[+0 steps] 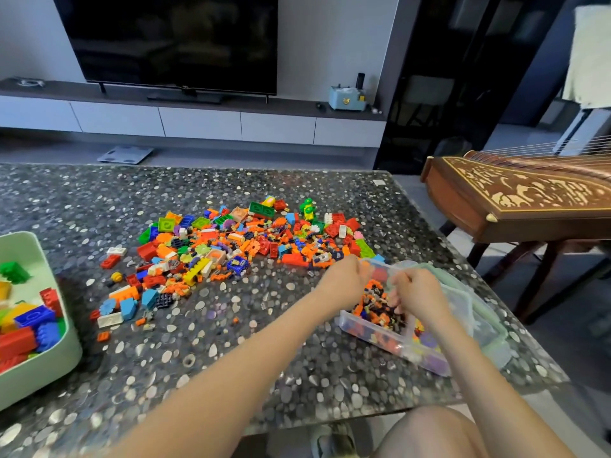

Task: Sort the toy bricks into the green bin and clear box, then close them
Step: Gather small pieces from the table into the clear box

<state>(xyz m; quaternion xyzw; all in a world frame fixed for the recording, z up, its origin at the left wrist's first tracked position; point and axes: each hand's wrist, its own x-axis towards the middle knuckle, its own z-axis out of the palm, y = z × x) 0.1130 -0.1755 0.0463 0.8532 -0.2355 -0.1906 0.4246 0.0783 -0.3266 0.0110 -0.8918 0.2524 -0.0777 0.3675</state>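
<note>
A wide pile of mixed toy bricks (231, 246) lies in the middle of the pebble-patterned table (231, 358). The green bin (49, 355) stands at the left edge, open, with large red, blue, yellow and green bricks inside. At the right stands the clear box (373, 335), open and holding small orange, black and purple pieces. My left hand (344, 276) is a closed fist over the box's far left corner; what it holds is hidden. My right hand (416, 295) reaches down into the box, its bunched fingertips among the small bricks.
A clear lid with a green rim (489, 325) lies under and beside the clear box, near the table's right edge. A wooden zither (515, 196) on a stand sits to the right. A television and low cabinet are behind the table. My knee shows below.
</note>
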